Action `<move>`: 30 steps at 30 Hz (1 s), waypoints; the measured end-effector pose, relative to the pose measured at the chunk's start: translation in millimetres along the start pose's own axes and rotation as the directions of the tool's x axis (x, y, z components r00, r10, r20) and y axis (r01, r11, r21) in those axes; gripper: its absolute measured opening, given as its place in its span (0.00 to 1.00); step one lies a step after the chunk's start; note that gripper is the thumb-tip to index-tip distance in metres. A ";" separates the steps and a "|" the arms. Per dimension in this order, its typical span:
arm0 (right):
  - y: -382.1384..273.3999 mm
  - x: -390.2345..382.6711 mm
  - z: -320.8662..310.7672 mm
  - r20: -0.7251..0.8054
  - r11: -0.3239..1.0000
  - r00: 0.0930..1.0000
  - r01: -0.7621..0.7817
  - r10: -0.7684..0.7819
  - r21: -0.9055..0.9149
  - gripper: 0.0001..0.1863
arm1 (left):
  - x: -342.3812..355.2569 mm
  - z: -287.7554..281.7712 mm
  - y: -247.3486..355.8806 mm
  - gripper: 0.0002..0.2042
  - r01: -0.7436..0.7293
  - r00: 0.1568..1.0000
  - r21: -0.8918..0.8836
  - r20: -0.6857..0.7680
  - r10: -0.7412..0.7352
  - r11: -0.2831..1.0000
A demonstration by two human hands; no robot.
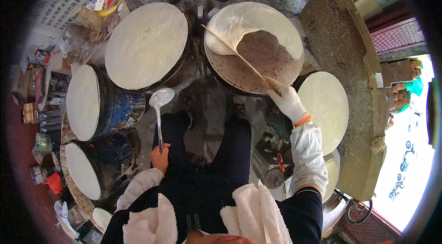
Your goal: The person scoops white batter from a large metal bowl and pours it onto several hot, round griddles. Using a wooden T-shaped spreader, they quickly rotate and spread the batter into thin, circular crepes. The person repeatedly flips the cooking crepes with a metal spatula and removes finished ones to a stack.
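Observation:
My left hand is closed round the handle of a metal ladle, whose bowl is coated with white batter. In a white glove with an orange cuff, my right hand grips a thin wooden stick. The stick reaches to the upper left across the round griddle at the back right. Along it a thin pale batter sheet hangs, its left part peeled up and folded. Bare brown surface shows in the griddle's middle and front; the sheet still lies along the far and right rim.
Other round griddles coated in white batter stand around me: a large one at back left, two on the left, one on the right. A tall cardboard panel borders the right side. A banana lies among clutter at far left.

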State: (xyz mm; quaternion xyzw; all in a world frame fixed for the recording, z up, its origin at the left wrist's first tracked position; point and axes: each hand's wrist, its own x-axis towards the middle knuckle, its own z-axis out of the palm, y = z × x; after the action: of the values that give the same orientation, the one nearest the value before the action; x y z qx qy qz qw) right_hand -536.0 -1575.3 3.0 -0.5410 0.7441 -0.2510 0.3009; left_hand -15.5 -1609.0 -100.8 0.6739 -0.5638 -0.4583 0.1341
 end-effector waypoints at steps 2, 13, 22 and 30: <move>1.9 -12.7 0.8 -0.140 0.984 0.976 -0.158 0.168 0.080 0.25 | 0.2 -1.0 -2.2 0.09 -0.003 1.000 -0.009 0.026 0.003 1.000; -21.5 -55.7 56.4 0.078 0.562 0.882 -0.362 0.465 0.744 0.28 | 2.2 -6.1 -23.2 0.09 -0.048 0.998 -0.082 0.046 0.052 0.995; -158.5 9.4 205.3 0.134 0.127 0.852 -0.227 0.506 0.966 0.26 | 9.2 -24.0 -22.2 0.10 0.005 0.996 -0.058 0.090 0.000 0.998; -167.6 12.6 261.5 -0.194 0.383 0.790 -0.056 0.581 0.922 0.21 | 14.9 -36.3 -31.2 0.10 -0.045 0.995 -0.086 0.081 0.052 0.995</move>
State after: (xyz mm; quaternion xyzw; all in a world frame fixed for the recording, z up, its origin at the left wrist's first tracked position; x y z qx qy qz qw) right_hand -241.2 -1648.3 -63.2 -0.0594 0.6445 -0.6608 0.3800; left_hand 31.4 -1624.1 -109.7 0.6341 -0.5654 -0.5058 0.1496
